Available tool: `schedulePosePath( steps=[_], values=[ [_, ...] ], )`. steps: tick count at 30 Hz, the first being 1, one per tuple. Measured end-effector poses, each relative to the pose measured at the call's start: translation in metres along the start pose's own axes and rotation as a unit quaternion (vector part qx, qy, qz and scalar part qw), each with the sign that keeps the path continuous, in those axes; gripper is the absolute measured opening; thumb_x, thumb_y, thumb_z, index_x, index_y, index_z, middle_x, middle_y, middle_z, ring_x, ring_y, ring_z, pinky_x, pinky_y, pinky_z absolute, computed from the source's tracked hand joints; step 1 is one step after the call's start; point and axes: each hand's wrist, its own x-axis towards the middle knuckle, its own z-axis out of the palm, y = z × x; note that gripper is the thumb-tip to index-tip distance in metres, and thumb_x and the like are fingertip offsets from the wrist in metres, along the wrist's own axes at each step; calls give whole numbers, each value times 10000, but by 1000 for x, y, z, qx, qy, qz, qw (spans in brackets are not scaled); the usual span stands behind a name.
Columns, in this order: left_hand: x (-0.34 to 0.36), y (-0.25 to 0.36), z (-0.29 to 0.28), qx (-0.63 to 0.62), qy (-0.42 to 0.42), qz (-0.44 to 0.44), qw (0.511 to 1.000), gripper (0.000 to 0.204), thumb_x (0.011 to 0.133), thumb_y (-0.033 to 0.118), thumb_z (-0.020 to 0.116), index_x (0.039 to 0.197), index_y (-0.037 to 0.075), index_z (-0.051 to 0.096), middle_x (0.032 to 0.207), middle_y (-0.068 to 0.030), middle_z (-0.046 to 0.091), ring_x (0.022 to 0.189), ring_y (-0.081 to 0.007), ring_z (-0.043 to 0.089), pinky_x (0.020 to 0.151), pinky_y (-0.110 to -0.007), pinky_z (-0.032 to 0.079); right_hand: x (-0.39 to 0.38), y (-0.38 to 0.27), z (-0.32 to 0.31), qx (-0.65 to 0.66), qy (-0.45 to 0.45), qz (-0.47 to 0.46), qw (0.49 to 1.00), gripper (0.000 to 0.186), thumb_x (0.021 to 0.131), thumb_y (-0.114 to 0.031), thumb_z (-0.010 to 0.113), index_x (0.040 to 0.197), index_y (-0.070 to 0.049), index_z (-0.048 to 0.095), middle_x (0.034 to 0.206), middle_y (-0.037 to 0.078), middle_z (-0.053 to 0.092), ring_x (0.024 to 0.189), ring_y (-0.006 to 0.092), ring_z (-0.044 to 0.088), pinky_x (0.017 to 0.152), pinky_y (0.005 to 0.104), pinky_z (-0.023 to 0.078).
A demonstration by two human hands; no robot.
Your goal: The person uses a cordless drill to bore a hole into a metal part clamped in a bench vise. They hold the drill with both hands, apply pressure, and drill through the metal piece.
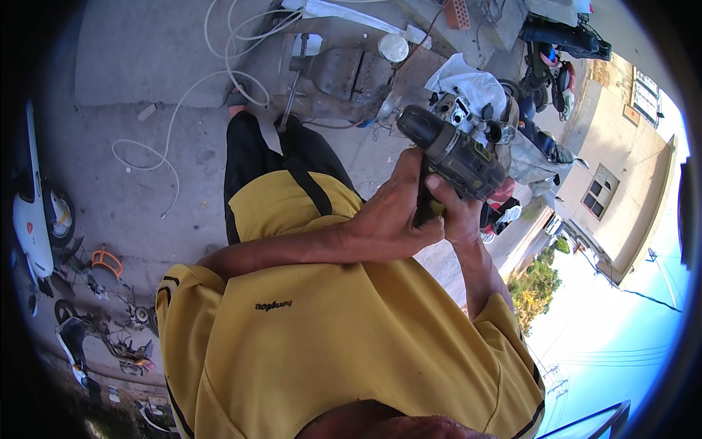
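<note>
A dark cordless drill (466, 162) is held up right of my body, its black chuck (417, 126) toward the upper left. My left hand (395, 205) reaches across my yellow shirt and is closed around the drill's grip, which is partly hidden between my hands. From the right, my right hand (459, 212) is closed on the drill too, its thumb against the grip below the body; its other fingers are mostly hidden. Beyond the chuck lie silvery metal parts (459, 113) by a crumpled white sheet (472, 77).
A worn bench vise (336, 73) with a long bar stands in front of my legs, near a round pale lid (393, 48). Thin clear hose (172, 124) coils over the concrete floor. Motorcycles and loose parts (121, 322) line the left; more motorcycles (548, 73) stand upper right.
</note>
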Motion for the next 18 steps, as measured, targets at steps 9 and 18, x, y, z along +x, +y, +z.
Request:
schedulePosePath(
  steps=[9, 18],
  values=[
    [7, -34, 6, -6, -2, 65, 998, 794, 774, 222, 742, 1306, -84, 238, 1126, -221, 446, 1046, -292, 525, 872, -412, 471, 5, -9, -17, -78, -106, 111, 985, 325, 841, -21, 726, 1145, 4, 613, 938, 61, 661, 796, 113, 636, 665, 256, 546],
    [27, -37, 4, -396, 43, -42, 916, 926, 830, 459, 768, 1423, -2, 226, 1320, -124, 455, 1295, -214, 404, 1111, -380, 318, 26, -2, -16, -273, -153, 43, 949, 285, 868, -22, 653, 1141, 36, 592, 909, 75, 664, 782, 127, 637, 662, 296, 535]
  ],
)
